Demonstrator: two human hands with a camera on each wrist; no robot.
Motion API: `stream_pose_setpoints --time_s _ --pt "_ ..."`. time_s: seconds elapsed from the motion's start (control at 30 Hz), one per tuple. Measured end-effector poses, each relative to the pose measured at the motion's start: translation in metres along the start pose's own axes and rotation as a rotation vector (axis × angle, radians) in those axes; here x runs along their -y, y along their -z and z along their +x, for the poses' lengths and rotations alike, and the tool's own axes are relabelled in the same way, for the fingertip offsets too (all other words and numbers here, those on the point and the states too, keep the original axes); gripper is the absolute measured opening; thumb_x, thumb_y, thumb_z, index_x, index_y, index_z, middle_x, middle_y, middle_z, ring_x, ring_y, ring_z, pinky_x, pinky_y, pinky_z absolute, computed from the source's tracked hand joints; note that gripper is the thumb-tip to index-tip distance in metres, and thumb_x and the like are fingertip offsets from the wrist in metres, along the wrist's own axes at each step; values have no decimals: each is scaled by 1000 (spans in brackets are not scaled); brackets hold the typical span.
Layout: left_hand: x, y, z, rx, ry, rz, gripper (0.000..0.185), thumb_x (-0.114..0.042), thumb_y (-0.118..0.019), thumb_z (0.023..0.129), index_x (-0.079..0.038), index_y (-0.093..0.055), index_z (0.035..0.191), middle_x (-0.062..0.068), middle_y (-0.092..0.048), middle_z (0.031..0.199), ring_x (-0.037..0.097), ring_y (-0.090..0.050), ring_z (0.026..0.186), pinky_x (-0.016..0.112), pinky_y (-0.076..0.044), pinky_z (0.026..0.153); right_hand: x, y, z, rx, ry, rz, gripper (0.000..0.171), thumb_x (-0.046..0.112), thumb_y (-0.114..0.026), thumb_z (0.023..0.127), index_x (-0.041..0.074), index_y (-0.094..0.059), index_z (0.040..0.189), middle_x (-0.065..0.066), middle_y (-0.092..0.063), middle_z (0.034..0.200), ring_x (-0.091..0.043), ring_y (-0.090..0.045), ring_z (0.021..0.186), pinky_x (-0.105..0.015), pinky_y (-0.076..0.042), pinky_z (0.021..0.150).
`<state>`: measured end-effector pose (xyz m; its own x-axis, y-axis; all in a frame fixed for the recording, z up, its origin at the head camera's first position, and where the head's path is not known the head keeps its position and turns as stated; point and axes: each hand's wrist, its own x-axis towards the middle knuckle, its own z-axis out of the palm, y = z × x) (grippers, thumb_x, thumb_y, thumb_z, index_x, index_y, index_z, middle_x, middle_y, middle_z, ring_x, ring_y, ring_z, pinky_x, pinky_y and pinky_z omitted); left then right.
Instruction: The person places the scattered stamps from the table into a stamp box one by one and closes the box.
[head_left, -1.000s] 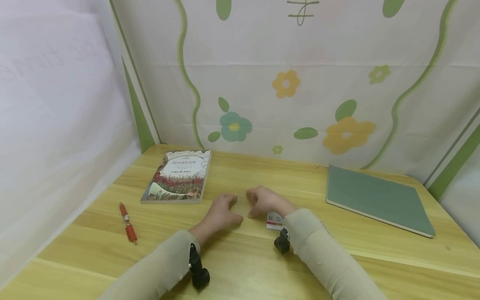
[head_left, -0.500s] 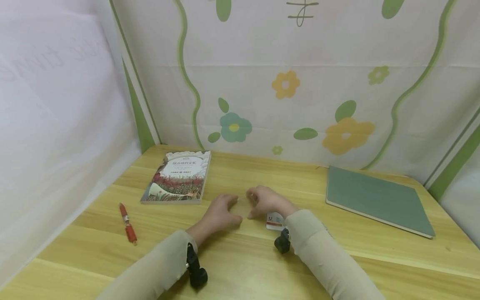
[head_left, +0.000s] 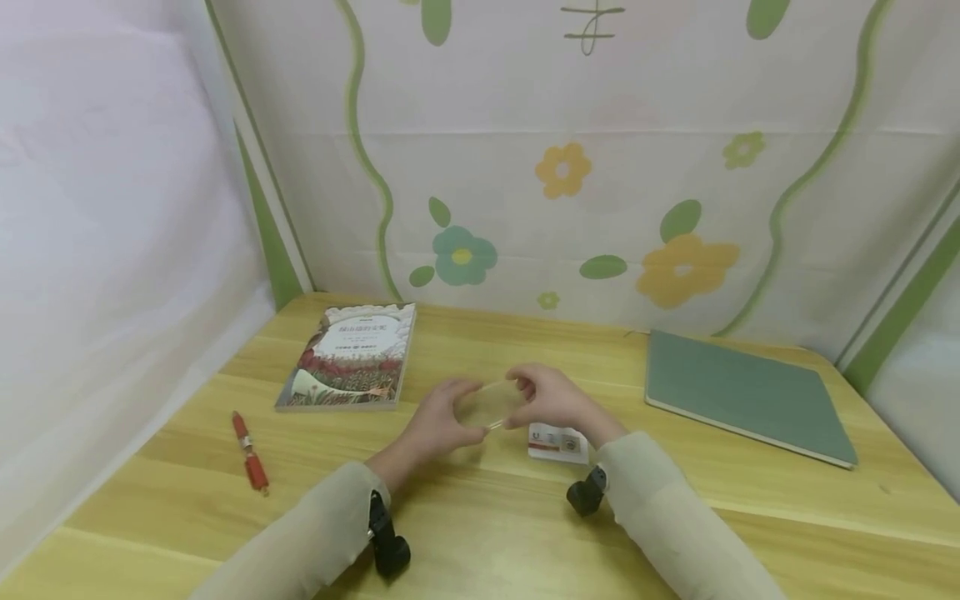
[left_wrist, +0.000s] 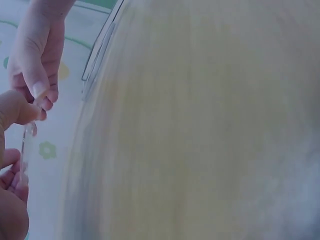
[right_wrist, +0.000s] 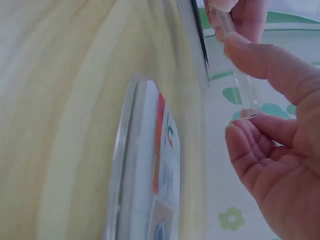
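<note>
Both hands meet over the middle of the wooden desk (head_left: 480, 533): the left hand (head_left: 438, 421) and the right hand (head_left: 551, 398) each pinch an edge of a thin clear plastic sleeve (head_left: 491, 404), which is held just above the wood between them, tilted toward the person; the wrist views show fingertips closed on its rim, the left one (left_wrist: 30, 135) seeing it edge-on, the right one (right_wrist: 240, 95) likewise; so the sleeve looks picked up and in hand, but it appears empty, and the small white card (head_left: 557, 442) lies flat on the desk just under the right wrist, untouched; judging by this, lifting the sleeve is done, while anything involving the card is not yet begun; a book (head_left: 348, 357), a red pen (head_left: 250, 452) and a green folder (head_left: 746, 396) lie well apart from the hands
</note>
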<state>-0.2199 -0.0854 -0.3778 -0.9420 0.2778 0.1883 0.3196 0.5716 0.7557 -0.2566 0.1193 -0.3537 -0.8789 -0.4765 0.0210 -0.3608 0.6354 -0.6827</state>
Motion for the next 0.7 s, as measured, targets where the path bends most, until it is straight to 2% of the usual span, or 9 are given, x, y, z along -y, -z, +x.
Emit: stream_pose_setpoints --time_s 0.3,0.5,0.7 --pt "-8 -3 -3 -32 -117 -58 68 -15 -79 65 -8 -53 128 10 -54 128 32 -52 109 49 -46 90 -5 6 -28 -77 -28 118 73 25 -84 65 -1 -51 124 -16 -54 107 -26 -53 94 -32 -50 82" --pt "-13 -10 -2 -7 -199 -141 66 -12 -78 67 -6 -53 128 12 -51 131 36 -51 112 51 -44 94 -8 8 -47 -147 -82 129 75 31 -84 65 -2 -51 124 -15 -54 107 -21 -50 92 -31 -49 80" --pt "-20 -19 0 47 -203 -190 65 -11 -76 70 -7 -51 130 11 -48 135 31 -48 120 42 -43 99 -8 9 -64 -210 -173 176 79 33 -85 63 -2 -50 125 -14 -54 107 -21 -49 93 -32 -47 81"
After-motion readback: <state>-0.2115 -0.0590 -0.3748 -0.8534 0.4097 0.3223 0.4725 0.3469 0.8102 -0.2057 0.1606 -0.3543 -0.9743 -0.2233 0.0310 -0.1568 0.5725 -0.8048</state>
